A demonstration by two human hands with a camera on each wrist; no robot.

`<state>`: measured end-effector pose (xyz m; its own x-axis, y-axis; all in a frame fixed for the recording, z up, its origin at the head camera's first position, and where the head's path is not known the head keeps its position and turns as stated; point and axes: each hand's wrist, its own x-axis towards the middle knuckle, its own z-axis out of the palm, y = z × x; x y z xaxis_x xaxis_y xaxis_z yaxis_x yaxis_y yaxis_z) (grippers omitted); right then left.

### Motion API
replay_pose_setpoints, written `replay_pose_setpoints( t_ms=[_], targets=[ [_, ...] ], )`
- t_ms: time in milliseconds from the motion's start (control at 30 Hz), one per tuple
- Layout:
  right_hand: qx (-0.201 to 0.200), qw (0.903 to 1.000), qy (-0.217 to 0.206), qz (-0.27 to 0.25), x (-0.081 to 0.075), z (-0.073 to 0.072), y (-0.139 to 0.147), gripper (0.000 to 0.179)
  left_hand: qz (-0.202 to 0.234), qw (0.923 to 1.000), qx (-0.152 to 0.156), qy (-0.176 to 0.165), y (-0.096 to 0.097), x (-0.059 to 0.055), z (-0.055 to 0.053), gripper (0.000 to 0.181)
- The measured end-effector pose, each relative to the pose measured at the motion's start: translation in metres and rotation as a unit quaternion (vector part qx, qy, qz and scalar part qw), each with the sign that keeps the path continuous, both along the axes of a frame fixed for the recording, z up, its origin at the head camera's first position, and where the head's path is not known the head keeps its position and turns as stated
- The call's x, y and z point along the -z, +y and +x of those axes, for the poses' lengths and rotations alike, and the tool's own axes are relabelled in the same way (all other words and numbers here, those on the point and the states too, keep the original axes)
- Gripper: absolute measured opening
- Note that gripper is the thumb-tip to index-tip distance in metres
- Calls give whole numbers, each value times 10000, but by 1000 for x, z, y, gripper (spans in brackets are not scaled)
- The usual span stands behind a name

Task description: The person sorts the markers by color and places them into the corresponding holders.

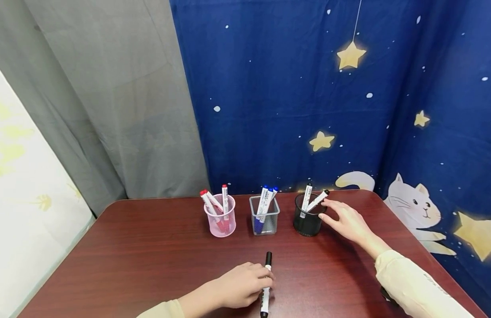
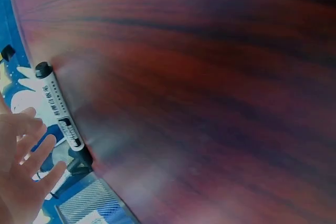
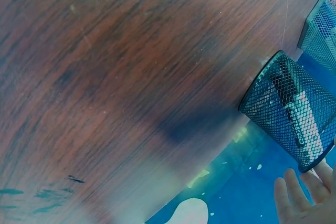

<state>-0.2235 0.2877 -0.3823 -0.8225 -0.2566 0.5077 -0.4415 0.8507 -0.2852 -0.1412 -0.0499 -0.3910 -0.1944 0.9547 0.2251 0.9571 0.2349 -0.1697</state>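
A black-capped whiteboard marker [image 1: 265,301] lies on the table, pointing away from the person. Over its middle is the left hand [image 1: 242,285], fingertips right at the barrel. The left wrist view shows that hand's fingers [image 2: 39,153] spread and loosely bent beside the marker [image 2: 62,111]. Farther back on the right, the right hand [image 1: 347,223] reaches to the rim of a black mesh pen cup [image 1: 307,226], thumb and fingers apart. Two black-capped markers [image 1: 317,202] lean in this cup. In the right wrist view, straight fingers [image 3: 296,192] are at the cup's rim.
A pink mesh cup [image 1: 222,229] with several red-capped markers and a square grey mesh cup [image 1: 271,229] with several blue-capped markers stand left of the black cup. Behind the brown table [image 1: 157,247] hang grey and starry blue curtains [image 1: 269,110].
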Motion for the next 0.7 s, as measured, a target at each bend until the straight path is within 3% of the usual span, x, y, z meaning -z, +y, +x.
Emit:
replay_pose_setpoints(
  t_ms=[133,700],
  targets=[
    [1,10000,-1,1,0,0,0,41,-129,9994,-26,312,-4,5,1,26],
    [0,10000,-33,-24,-1,1,-1,41,-139,9939,298,1056,-4,23,1,21]
  ],
)
